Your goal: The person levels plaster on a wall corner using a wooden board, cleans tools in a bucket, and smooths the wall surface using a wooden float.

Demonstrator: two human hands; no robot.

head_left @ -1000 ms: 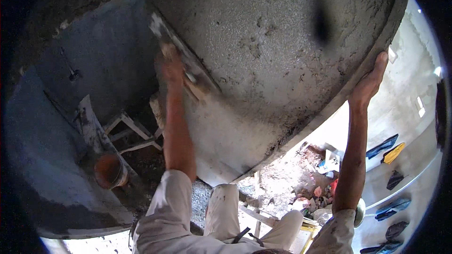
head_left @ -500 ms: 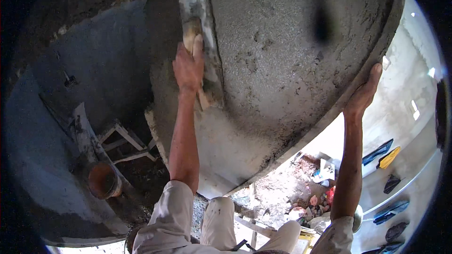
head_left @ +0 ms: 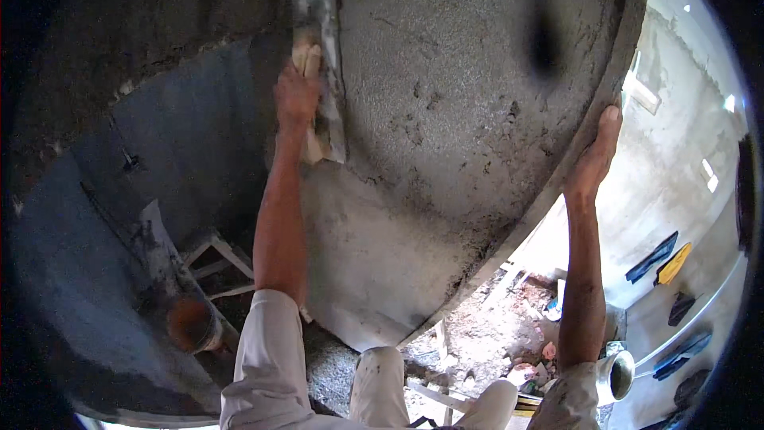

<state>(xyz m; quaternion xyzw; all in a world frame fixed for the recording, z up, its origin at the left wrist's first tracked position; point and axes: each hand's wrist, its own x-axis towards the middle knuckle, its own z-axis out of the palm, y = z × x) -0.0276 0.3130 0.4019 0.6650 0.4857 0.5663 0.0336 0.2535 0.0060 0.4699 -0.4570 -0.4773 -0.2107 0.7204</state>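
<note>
My left hand [head_left: 298,95] is closed round the wooden handle of a long plastering float [head_left: 326,72]. The float's back is smeared with pale mortar, and its face lies against a curved wall panel. To its right spreads rough, wet grey plaster [head_left: 461,64], pitted in places. Below it shows a smoother, paler stretch of the panel [head_left: 358,247]. My right hand [head_left: 590,159] grips the panel's narrow edge strip [head_left: 549,191] on the right, thumb side up; part of the fingers is hidden.
At lower left stand an orange-brown bucket [head_left: 191,325] and a wooden trestle [head_left: 227,259]. Rubble and scraps [head_left: 493,326] cover the ground at lower right, beside a metal pot [head_left: 615,376]. Blue and yellow cloths [head_left: 672,264] hang by the pale wall at far right.
The view has shifted a little. My left hand and the float have moved left and slightly up across the plaster. My right hand keeps its grip on the edge strip.
</note>
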